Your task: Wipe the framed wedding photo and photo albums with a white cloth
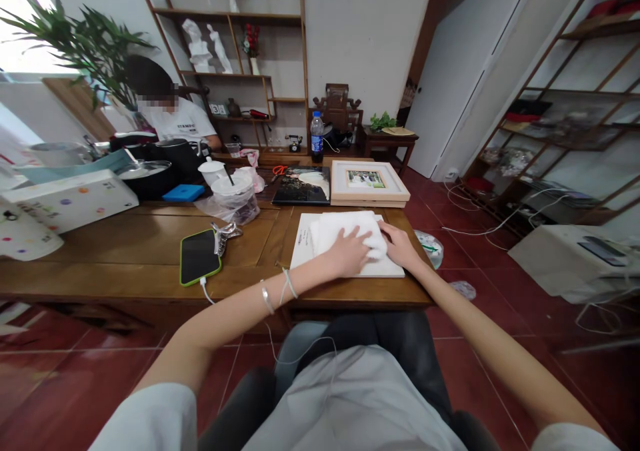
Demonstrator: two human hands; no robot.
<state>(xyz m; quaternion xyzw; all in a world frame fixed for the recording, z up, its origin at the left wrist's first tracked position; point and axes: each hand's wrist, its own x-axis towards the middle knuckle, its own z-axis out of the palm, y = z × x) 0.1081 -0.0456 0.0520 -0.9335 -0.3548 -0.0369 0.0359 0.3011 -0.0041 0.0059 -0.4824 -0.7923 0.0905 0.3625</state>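
The person's left hand (351, 252) lies open, fingers spread, on a folded white cloth (326, 232), which rests on a flat white panel (300, 262) at the table's near edge; the right hand (399, 246) bends its fingers at the cloth's right side, and whether it grips the cloth or the panel cannot be told. Beyond the hands and slightly left stands a blue-capped plastic bottle (317, 146) holding dark liquid. Farther left of the left hand, a clear tub (239, 202) sits in crinkled plastic film with a dark stick at its top, its contents unclear; past it, a dark round bowl (150, 187) holds something pale, with a spoon in it. To the right of the right hand and lower down, a rounded clear plastic container (431, 250) shows a green strip inside. Just past the cloth, a pale wood frame (337, 194) with a wide white mount borders a small picture, beside a glossy black panel (287, 188). Left of the left hand, crumpled silver foil (226, 238) touches a green-edged phone (199, 259) on the brown wooden table (150, 251). The left hand covers part of the cloth, the panel's small print is illegible, and a spotted white box (75, 204) at far left partly hides the bowl.
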